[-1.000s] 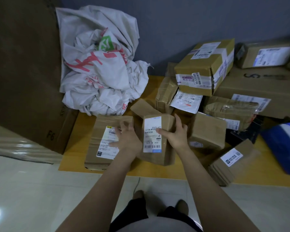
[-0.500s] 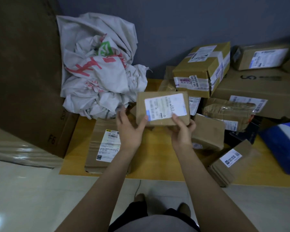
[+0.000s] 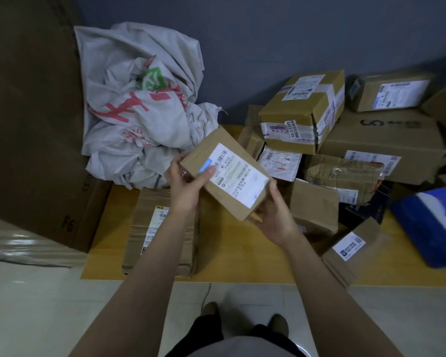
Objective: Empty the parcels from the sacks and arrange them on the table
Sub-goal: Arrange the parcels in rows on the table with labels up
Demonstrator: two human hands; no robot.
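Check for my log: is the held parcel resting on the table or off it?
Off it, tilted: the left hand and right hand grip the parcel at its ends above the table, label facing up.

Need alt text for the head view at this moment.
Two bare hands hold a small labelled cardboard parcel tilted above a yellow table, the left hand gripping its upper end, the right hand its lower end. More parcels crowd the table's right side; crumpled white sacks are heaped back left.
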